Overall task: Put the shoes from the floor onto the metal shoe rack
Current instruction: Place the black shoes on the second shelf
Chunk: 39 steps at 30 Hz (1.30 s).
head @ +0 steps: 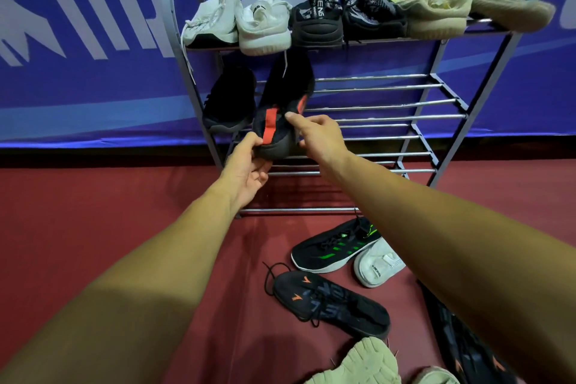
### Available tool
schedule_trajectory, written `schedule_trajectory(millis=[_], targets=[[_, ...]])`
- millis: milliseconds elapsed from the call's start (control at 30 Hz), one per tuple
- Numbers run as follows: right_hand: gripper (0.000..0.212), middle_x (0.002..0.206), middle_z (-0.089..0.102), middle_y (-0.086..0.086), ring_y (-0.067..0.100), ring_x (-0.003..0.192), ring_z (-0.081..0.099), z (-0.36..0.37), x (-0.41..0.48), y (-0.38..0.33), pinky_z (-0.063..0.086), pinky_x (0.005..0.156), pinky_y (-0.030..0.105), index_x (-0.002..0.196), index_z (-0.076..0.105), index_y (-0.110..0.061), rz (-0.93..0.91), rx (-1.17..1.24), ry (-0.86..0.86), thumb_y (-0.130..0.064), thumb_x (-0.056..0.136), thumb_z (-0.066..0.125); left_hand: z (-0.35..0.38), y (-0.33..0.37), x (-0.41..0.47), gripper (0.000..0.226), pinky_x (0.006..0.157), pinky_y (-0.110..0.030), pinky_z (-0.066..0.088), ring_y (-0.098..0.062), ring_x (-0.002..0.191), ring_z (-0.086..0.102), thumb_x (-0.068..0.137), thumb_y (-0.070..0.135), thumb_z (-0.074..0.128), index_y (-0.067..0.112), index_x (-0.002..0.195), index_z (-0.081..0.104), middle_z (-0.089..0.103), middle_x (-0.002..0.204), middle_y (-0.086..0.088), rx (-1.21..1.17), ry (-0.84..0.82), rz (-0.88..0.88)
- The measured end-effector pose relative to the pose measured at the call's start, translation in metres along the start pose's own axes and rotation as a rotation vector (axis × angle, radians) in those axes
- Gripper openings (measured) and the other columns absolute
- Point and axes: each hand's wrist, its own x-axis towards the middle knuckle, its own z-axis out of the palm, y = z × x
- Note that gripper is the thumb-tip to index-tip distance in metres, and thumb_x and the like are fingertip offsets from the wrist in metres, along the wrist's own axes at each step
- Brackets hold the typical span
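Landmark: metal shoe rack [374,78], standing on the red floor [93,196] before a blue banner [78,87].
Task shoe: red-striped black shoe [280,97], heel toward me, at the left of the rack's second shelf, just right of a plain black shoe [229,100] lying there.
Left hand [246,168]: I pinch the striped shoe's heel sole between thumb and fingers, from below.
Right hand [318,134]: my thumb and fingers grip its heel collar from the right.
Rack's top shelf: white pair [237,19], black pair [346,15], beige pair [461,6], in a row.
Floor before the rack: green-striped black shoe [333,246], white shoe [377,265] just beside it, orange-marked black shoe [333,302] nearer me.
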Motion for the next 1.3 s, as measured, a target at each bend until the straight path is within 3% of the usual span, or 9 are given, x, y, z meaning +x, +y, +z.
schedule_trajectory(millis=[100,167,333,433,633,767,1000,1200,1300], targets=[[0.056,0.107,0.067,0.001,0.021,0.098,0.066,0.011,0.001,0.007,0.053,0.088,0.039,0.109,0.058,-0.019,0.007,-0.139,-0.046,-0.056,0.072,0.077,0.000,0.002,0.008,0.024,0.047,-0.019,0.027,-0.004,0.050,0.057,0.085,0.036,0.062,0.021,0.105,0.062,0.067,0.080,0.002,-0.013,0.051,0.019],[0.065,0.113,0.068,0.004,0.023,0.103,0.066,0.016,0.001,0.012,0.053,0.092,0.041,0.117,0.057,-0.020,0.028,-0.158,-0.075,-0.058,0.068,0.076,-0.002,0.001,0.012,0.028,0.048,-0.019,0.027,-0.003,0.048,0.059,0.085,0.037,0.063,0.021,0.108,0.062,0.068,0.081,0.001,-0.001,0.063,0.015],[0.055,0.118,0.068,0.006,0.023,0.105,0.066,0.021,0.014,0.021,0.049,0.084,0.033,0.123,0.058,-0.019,0.047,-0.048,-0.065,-0.045,0.078,0.076,-0.003,0.002,0.024,0.032,0.050,-0.019,0.029,-0.003,0.057,0.060,0.082,0.042,0.068,0.022,0.107,0.067,0.070,0.082,0.003,0.012,0.093,0.009],[0.052,0.119,0.065,0.003,0.021,0.107,0.065,0.024,0.021,0.022,0.052,0.091,0.033,0.127,0.057,-0.017,0.037,-0.001,-0.047,-0.040,0.084,0.075,0.001,0.006,0.033,0.033,0.050,-0.020,0.031,-0.007,0.066,0.057,0.082,0.045,0.069,0.023,0.106,0.068,0.070,0.082,0.002,0.001,0.103,0.011],[0.045,0.101,0.062,-0.006,0.020,0.104,0.064,0.032,0.037,0.021,0.053,0.098,0.041,0.116,0.057,-0.017,0.003,0.028,0.027,-0.039,0.082,0.078,0.006,0.012,0.048,0.045,0.053,-0.021,0.031,-0.009,0.076,0.054,0.081,0.050,0.070,0.021,0.115,0.071,0.071,0.087,0.003,-0.002,0.121,0.019],[0.052,0.111,0.069,0.008,0.024,0.104,0.066,0.033,0.044,0.021,0.054,0.096,0.044,0.115,0.060,-0.019,-0.024,0.014,0.027,-0.051,0.077,0.076,0.007,0.016,0.055,0.049,0.050,-0.020,0.031,-0.010,0.076,0.054,0.079,0.052,0.074,0.020,0.117,0.071,0.070,0.091,0.001,-0.019,0.121,0.034],[0.053,0.107,0.070,0.004,0.016,0.094,0.069,0.021,0.044,0.019,0.059,0.086,0.035,0.122,0.058,-0.017,-0.033,-0.065,-0.057,-0.051,0.084,0.072,0.004,0.013,0.054,0.050,0.055,-0.021,0.033,-0.010,0.078,0.056,0.078,0.059,0.073,0.023,0.111,0.072,0.076,0.092,0.006,0.045,0.099,0.055],[0.040,0.100,0.071,0.003,0.023,0.096,0.069,-0.011,0.027,0.026,0.057,0.089,0.044,0.104,0.063,-0.019,-0.057,-0.488,-0.143,-0.049,0.079,0.072,0.001,-0.003,0.037,0.029,0.055,-0.021,0.032,-0.007,0.070,0.056,0.082,0.049,0.073,0.025,0.097,0.068,0.072,0.089,0.005,0.200,0.080,0.054],[0.037,0.109,0.069,0.006,0.025,0.102,0.065,-0.040,0.012,0.032,0.050,0.084,0.030,0.111,0.064,-0.016,-0.066,-0.836,-0.244,-0.042,0.086,0.070,0.003,-0.020,0.030,0.030,0.058,-0.021,0.035,-0.007,0.073,0.058,0.083,0.049,0.072,0.023,0.098,0.070,0.074,0.094,0.005,0.342,0.040,0.013]])
